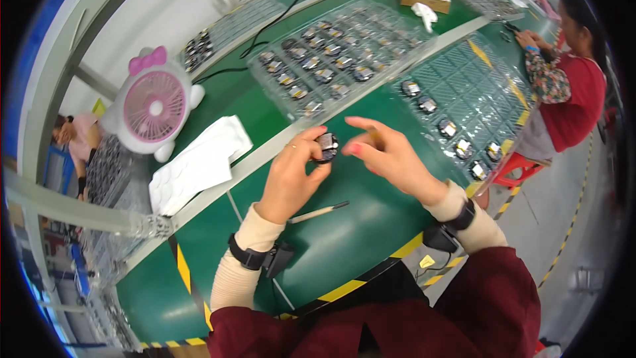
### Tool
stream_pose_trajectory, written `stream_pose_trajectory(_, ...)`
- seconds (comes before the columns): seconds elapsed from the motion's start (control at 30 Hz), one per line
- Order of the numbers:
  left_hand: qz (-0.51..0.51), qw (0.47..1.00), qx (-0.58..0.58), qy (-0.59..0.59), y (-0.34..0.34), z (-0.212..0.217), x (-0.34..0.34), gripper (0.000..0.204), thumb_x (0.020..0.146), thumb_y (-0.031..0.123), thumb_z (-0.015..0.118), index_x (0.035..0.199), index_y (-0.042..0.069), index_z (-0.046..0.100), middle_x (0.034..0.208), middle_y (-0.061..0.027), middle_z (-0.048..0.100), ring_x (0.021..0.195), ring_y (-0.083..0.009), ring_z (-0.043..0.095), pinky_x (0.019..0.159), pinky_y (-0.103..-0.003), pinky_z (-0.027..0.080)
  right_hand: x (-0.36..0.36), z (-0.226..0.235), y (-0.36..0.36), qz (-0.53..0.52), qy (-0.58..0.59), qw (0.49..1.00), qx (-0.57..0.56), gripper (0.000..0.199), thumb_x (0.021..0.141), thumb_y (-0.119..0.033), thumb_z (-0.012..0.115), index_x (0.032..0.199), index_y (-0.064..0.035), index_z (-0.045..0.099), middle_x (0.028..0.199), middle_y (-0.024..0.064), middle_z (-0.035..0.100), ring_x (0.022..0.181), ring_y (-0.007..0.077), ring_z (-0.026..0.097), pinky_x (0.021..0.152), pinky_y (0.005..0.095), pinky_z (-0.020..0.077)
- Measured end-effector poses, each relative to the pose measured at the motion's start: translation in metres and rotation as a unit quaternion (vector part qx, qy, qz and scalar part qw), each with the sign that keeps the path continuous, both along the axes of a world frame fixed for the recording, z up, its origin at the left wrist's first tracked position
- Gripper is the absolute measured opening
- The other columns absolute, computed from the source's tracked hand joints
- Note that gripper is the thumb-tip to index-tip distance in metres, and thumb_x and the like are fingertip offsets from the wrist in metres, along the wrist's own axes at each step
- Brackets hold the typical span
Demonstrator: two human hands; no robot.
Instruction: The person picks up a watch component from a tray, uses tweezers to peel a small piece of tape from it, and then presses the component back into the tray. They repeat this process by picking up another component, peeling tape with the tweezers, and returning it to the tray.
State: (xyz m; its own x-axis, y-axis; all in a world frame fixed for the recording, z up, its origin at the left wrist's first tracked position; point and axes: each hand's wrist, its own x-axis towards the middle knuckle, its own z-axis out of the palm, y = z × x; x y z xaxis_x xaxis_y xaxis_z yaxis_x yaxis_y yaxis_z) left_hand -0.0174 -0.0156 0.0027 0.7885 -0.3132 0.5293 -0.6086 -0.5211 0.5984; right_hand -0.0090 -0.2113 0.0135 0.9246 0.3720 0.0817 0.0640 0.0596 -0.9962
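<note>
Near the middle of the frame, the left hand [291,172] is pinching a small round part [328,148] between thumb and fingertips. Just to its right, the right hand [394,156] is hovering with thumb and forefinger spread apart, gripping nothing. The part is turning its silvery face up toward the viewer, its dark rim showing around it; being round, it is showing no clear long axis. The left fingertips are covering its left edge, and its underside is staying out of sight.

Below the hands, a pale pen-like tool [319,212] is lying on the green bench [331,252], its dark tip pointing right.

At right of centre, a clear tray [467,89] is holding six similar parts along its left and lower edges. At upper centre, another clear tray [371,13] is carrying rows of them; glare is making those on its right side hard to count. Farther off, at upper right, a brown box [424,1] is standing open, its contents hard to make out.
</note>
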Motion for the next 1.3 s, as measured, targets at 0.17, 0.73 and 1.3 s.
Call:
stream_pose_trajectory(0.17, 0.047, 0.974, -0.207, 0.077, 0.01, -0.007, -0.011, 0.022, 0.079, -0.006, 0.05, 0.099, -0.001, 0.047, 0.111, -0.0101, 0.053, 0.096, -0.0197, 0.055, 0.075, -0.026, 0.049, 0.027, -0.016, 0.056, 0.077, 0.068, 0.991, 0.081, 0.039, 0.081, -0.007, 0.056, 0.118, -0.0011, 0.046, 0.081, 0.0016, 0.057, 0.056, 0.0025, 0.041, 0.047, 0.0169, 0.0342)
stream_pose_trajectory(0.73, -0.018, 0.832, -0.388, 0.396, 0.043, -0.05, -0.006, 0.017, 0.086, 0.004, 0.044, 0.101, -0.002, 0.049, 0.09, -0.0075, 0.054, 0.079, -0.0143, 0.057, 0.073, -0.027, 0.052, 0.022, -0.051, 0.083, 0.005, -0.236, 0.967, -0.094, 0.027, 0.077, 0.001, 0.057, 0.103, -0.0045, 0.057, 0.087, 0.0016, 0.054, 0.056, 0.0032, 0.041, 0.048, 0.0189, 0.0349)
stream_pose_trajectory(1.3, 0.012, 0.858, -0.341, 0.383, 0.037, -0.055, -0.01, 0.013, 0.082, 0.0, 0.048, 0.095, -0.002, 0.047, 0.08, -0.0052, 0.053, 0.062, -0.0094, 0.052, 0.051, -0.021, 0.044, 0.032, -0.063, 0.075, -0.046, -0.424, 0.888, -0.174, 0.011, 0.073, 0.005, 0.058, 0.083, -0.001, 0.055, 0.08, 0.007, 0.054, 0.059, 0.0154, 0.052, 0.05, 0.0259, 0.0419)
